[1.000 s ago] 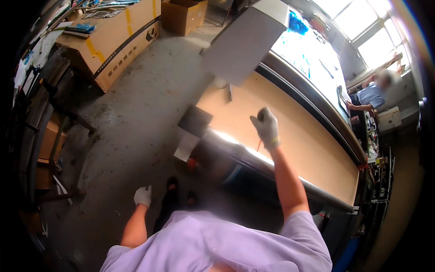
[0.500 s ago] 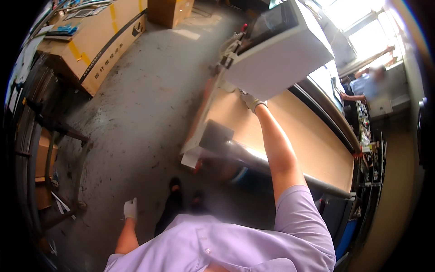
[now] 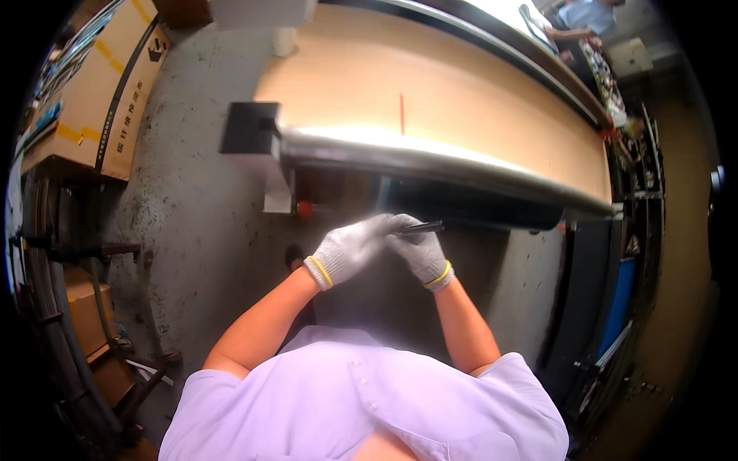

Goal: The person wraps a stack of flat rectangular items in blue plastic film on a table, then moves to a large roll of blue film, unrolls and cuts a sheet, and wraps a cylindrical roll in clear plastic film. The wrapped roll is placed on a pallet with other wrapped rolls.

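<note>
Both hands have come back from the table to meet at the chest.
Below the long tan table's (image 3: 461, 100) steel edge, the left hand (image 3: 350, 250) and right hand (image 3: 421, 253) pinch a dark pen (image 3: 421, 227); uncapping likely comes next.

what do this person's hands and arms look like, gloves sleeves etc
Both the left hand and right hand wear grey-white knitted work gloves with yellow-trimmed cuffs at the wrist. The forearms are bare. Short sleeves of a pale lilac buttoned shirt end above the elbows.
</note>
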`<action>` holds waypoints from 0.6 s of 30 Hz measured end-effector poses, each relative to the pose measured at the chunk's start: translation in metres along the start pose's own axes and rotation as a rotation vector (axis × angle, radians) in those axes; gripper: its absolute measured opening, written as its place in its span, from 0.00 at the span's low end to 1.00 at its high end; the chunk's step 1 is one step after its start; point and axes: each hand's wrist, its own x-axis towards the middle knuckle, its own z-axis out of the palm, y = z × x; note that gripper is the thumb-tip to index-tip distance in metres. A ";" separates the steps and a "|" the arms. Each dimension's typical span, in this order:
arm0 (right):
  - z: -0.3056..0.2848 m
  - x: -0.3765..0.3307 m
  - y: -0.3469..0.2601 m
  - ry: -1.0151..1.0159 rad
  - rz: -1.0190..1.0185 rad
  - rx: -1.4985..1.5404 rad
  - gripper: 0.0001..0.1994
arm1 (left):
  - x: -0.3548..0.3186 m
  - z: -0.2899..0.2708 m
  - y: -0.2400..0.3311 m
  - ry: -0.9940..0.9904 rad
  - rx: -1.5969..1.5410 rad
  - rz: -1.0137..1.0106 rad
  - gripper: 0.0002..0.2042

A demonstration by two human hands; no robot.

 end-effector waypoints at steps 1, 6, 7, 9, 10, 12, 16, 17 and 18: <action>-0.005 -0.018 0.023 0.040 0.022 0.117 0.08 | 0.001 0.024 -0.003 -0.102 0.087 -0.032 0.18; -0.043 -0.080 0.134 0.394 0.166 0.140 0.10 | -0.010 0.149 -0.029 -0.252 0.494 -0.289 0.15; -0.058 -0.085 0.157 0.542 0.218 0.208 0.09 | -0.010 0.170 -0.035 -0.243 0.556 -0.311 0.16; -0.102 -0.081 0.203 0.824 0.310 0.322 0.08 | -0.005 0.181 -0.038 -0.247 0.718 -0.196 0.16; -0.118 -0.079 0.221 0.850 0.199 0.330 0.08 | -0.008 0.191 -0.072 -0.126 0.722 -0.250 0.16; -0.139 -0.062 0.245 0.880 -0.046 0.341 0.09 | -0.002 0.186 -0.146 0.091 0.759 -0.353 0.16; -0.142 -0.019 0.293 0.693 -0.209 0.096 0.07 | 0.082 0.128 -0.246 0.532 0.914 -0.298 0.17; -0.128 -0.005 0.279 0.685 -0.155 0.228 0.07 | 0.102 0.116 -0.268 0.729 0.922 -0.197 0.17; -0.119 0.007 0.271 0.676 -0.097 0.356 0.08 | 0.122 0.110 -0.285 0.812 0.856 -0.242 0.17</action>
